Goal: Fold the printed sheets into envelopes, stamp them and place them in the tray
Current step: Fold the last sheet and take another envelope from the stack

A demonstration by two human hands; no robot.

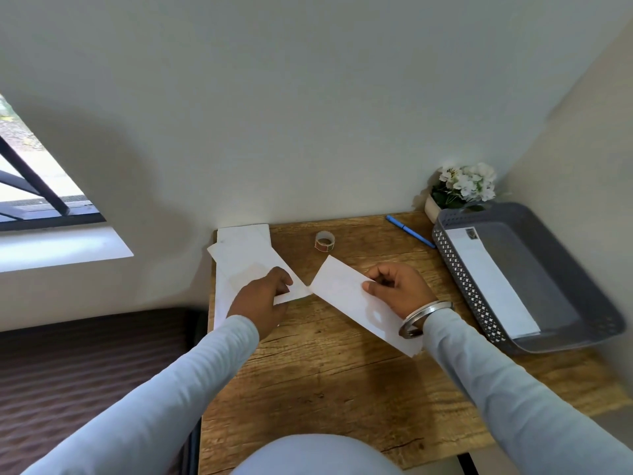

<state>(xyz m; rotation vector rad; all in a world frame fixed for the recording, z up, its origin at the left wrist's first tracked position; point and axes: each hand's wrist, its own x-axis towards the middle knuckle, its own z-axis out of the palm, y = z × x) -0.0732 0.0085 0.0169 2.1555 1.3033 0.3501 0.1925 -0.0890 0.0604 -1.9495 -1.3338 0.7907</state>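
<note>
Against the pale wall stands the wooden desk (325, 389), and the person sits at its near edge with both light-sleeved arms reaching over it. Along the right edge sits a grey tray (459, 265) with perforated walls, its outer side overhanging the desk. One white envelope (493, 279) lies flat inside it along the left wall, with a small dark stamp at its far end.

At the far left corner a stack of white sheets (236, 238) runs down the left edge. On it lies a top paper (253, 265), turned askew to the stack. The left hand (263, 299) grips the near right corner of this paper, fingers curled over it.

Near the middle of the desk, a long folded paper (342, 289) slants from the centre towards the near right. The right hand (397, 286) holds it along its right edge, thumb pressed on top and fingers curled in. Its far left corner almost meets the corner the left hand holds; whether they touch I cannot tell.

A pot of white flowers (462, 186) stands in the far right corner, just behind the tray. A blue pen (409, 231) lies beside the tray's far end. A small roll of stamps (324, 241) stands towards the far edge, between the stack and the pen. A metal bangle (421, 318) circles the right wrist.
</note>
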